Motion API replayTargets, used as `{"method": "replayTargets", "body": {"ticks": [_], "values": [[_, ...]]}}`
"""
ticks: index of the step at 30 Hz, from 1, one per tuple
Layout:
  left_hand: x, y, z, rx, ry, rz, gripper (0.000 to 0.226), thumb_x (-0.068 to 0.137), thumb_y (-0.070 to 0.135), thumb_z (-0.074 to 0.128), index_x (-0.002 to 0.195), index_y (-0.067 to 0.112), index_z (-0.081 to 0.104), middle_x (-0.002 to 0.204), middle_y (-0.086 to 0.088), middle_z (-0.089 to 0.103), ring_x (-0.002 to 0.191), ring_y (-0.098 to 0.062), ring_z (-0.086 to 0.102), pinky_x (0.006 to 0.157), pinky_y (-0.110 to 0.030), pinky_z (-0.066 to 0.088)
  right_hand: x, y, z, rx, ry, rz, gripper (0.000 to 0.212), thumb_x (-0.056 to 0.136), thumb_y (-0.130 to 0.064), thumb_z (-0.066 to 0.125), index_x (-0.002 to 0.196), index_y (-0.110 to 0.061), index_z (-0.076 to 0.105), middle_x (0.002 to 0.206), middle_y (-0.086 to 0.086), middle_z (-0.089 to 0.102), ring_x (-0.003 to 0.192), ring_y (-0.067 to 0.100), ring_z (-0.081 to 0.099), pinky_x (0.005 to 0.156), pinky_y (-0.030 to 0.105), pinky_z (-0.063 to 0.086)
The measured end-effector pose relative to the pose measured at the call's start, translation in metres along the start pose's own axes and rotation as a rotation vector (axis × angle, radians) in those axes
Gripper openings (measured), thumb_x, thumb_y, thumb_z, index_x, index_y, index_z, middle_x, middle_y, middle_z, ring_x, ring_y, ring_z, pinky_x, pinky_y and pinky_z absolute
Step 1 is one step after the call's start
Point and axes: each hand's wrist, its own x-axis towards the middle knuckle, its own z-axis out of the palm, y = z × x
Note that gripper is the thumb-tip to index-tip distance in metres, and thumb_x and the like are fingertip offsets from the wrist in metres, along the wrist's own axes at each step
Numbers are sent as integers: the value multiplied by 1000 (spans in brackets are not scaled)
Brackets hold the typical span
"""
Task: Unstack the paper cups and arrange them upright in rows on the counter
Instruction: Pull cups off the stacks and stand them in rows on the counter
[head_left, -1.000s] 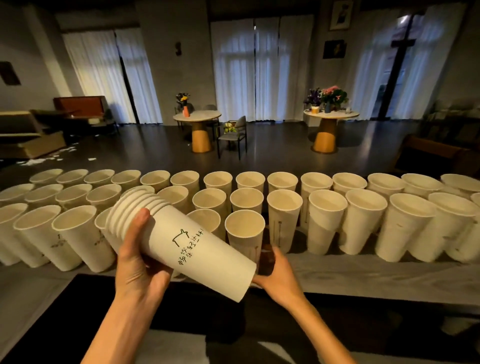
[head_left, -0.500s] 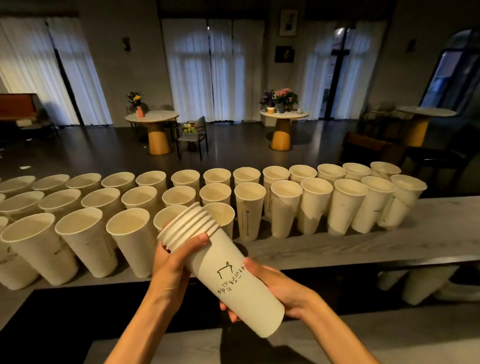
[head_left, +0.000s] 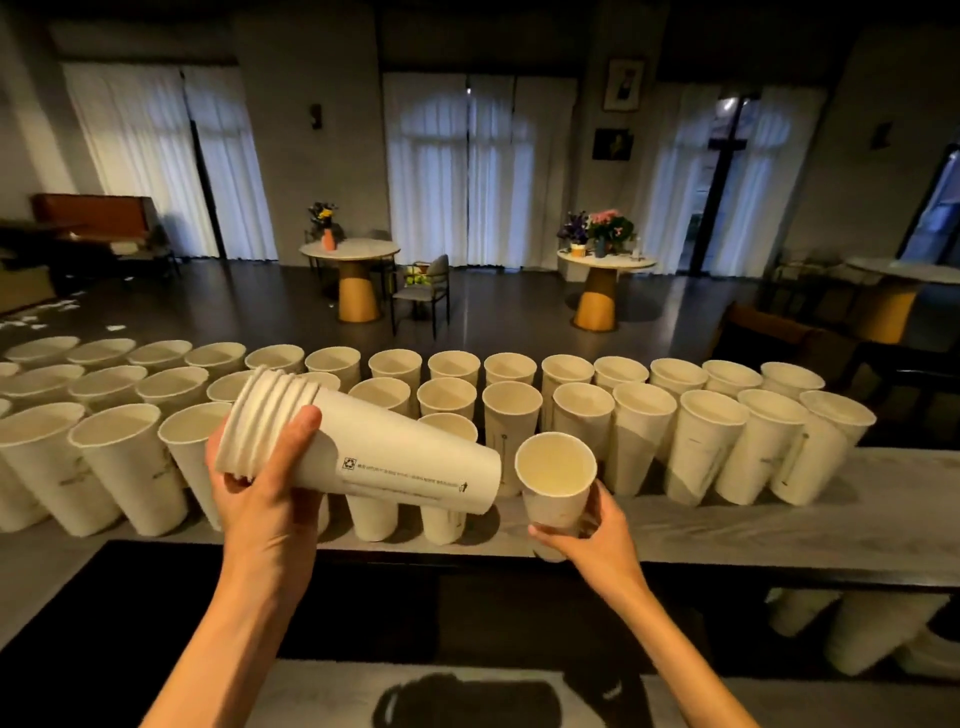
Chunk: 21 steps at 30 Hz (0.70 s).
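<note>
Left hand (head_left: 265, 499), lower centre-left of frame: thumb lies over the rim end, fingers (head_left: 234, 480) curl under, gripping a nested stack of paper cups (head_left: 363, 452). Stack held nearly on its side, rims toward upper left, base toward the right, printed line and recycling mark along the side. Stack hangs above the near row, not touching the table.

Right hand (head_left: 587, 530), lower centre-right: fingers wrapped round the lower part of a single paper cup (head_left: 558, 480), thumb on the near side. Cup upright, slightly tilted, open mouth up, just right of the stack's base, separate from it. Cannot tell whether its base touches the table.

Behind both hands: rows of upright paper cups (head_left: 711, 441) across the middle of the frame, left edge to right, three rows deep on the left and centre, packed close on the grey table (head_left: 779, 525). More cups on a lower shelf (head_left: 857, 634) at lower right, under the table edge.

Background, upper frame: two round tables with flower vases (head_left: 602, 236), a chair (head_left: 423, 291), white curtains (head_left: 447, 166), dark floor.
</note>
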Motion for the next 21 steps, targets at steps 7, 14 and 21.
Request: {"method": "replayTargets", "body": {"ticks": [7, 14, 21], "values": [[-27, -16, 22, -50, 143, -85, 115, 40, 41, 96, 145, 28, 50, 130, -5, 69, 113, -20, 69, 57, -34, 62, 42, 12, 17, 55, -125, 60, 99, 63, -33, 92, 146, -26, 38, 146, 0, 51, 136, 21, 46, 109, 44, 40], [-31, -38, 35, 53, 93, -116, 74, 66, 26, 80, 137, 23, 58, 124, -6, 71, 121, -26, 65, 99, -55, 54, 53, 12, 26, -18, -279, 82, 95, 59, -38, 93, 140, -24, 47, 136, -3, 60, 129, 17, 53, 106, 45, 48], [-32, -88, 65, 199, -120, -239, 118, 14, 56, 99, 124, 33, 62, 103, 2, 78, 98, -18, 72, 77, -44, 61, 42, 15, -28, 337, -634, 448, 54, 86, -47, 72, 116, -4, 68, 109, 20, 69, 102, 33, 64, 104, 59, 46]]}}
